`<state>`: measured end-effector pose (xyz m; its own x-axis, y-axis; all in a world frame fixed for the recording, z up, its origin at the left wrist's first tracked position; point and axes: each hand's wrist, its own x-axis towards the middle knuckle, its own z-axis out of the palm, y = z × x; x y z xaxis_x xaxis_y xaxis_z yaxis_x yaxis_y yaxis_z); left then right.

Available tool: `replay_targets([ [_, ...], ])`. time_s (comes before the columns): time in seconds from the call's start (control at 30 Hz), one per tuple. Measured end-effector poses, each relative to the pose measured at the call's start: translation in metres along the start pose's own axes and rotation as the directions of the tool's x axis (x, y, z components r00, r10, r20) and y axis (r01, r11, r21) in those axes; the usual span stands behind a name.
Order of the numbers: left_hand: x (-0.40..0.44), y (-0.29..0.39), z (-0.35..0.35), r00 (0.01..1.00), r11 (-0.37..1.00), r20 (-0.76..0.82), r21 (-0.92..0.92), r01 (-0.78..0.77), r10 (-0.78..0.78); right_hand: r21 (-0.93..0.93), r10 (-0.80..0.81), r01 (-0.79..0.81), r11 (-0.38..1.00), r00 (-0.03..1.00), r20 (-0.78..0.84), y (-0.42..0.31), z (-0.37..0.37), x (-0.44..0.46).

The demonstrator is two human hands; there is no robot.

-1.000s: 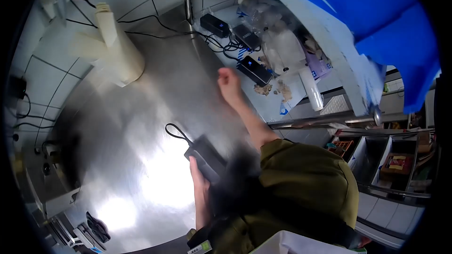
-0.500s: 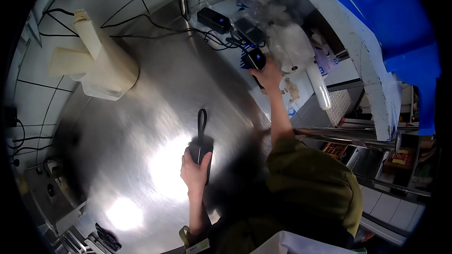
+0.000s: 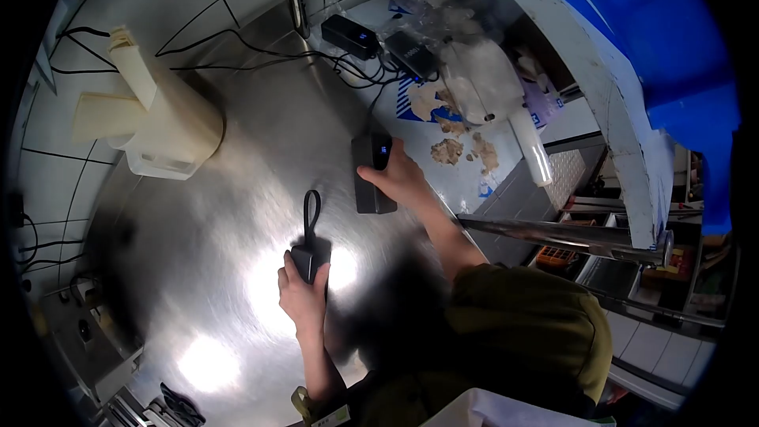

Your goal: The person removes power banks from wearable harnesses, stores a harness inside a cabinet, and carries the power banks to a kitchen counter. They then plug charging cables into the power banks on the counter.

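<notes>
My left hand (image 3: 302, 294) is closed around a black power bank (image 3: 308, 257) with a loop strap pointing away from me, over the steel tabletop (image 3: 261, 142). In my right hand (image 3: 402, 178) is a larger black power bank with a lit display (image 3: 373, 196), held at the table's right side. A black cable runs from its far end toward two other units. One is a power bank with a lit display (image 3: 348, 35); beside it lies a dark block-shaped device (image 3: 409, 54) with a blue light. My fingers partly hide both held power banks.
A cream pitcher (image 3: 178, 130) holding flat pieces stands at the left. Black cables (image 3: 237, 67) cross the back. Clear plastic bags (image 3: 478, 71), brown scraps (image 3: 447, 152) and a plastic roll (image 3: 538, 154) lie on the right-hand board. A metal rail (image 3: 569, 239) and blue bin (image 3: 680, 47) are farther right.
My right hand has drawn its power bank off the cluttered board toward me and left, over the steel table. My left hand has shifted slightly left with its power bank.
</notes>
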<state>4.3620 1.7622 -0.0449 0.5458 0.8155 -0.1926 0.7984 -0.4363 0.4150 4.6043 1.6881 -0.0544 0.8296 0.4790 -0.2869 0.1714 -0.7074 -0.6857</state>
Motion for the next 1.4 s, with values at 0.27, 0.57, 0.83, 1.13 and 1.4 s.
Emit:
replay_targets([
  [0.27,0.004,-0.004,0.007,0.994,0.989,0.03,-0.101,-0.106,0.11,-0.239,-0.193,0.063,0.969,0.801,-0.567,0.037,-0.04,0.128],
  [0.57,0.079,0.053,-0.034,0.841,0.734,-0.141,-0.428,-0.527,0.522,-0.635,-0.217,0.015,0.773,0.946,-0.242,0.08,-0.06,0.218],
  [0.83,0.196,0.122,0.039,0.827,0.715,0.047,-0.533,-0.453,0.56,-0.727,0.006,-0.017,0.687,1.0,-0.018,0.033,-0.073,0.207],
  [1.13,0.174,0.125,0.051,0.756,0.693,0.072,-0.465,-0.551,0.65,-0.66,-0.319,0.23,0.715,0.948,-0.014,-0.036,-0.008,0.299],
  [1.4,0.174,0.065,0.003,0.851,0.732,0.16,-0.603,-0.317,0.5,-0.231,-0.328,0.313,0.921,0.944,-0.033,-0.054,-0.07,0.278],
])
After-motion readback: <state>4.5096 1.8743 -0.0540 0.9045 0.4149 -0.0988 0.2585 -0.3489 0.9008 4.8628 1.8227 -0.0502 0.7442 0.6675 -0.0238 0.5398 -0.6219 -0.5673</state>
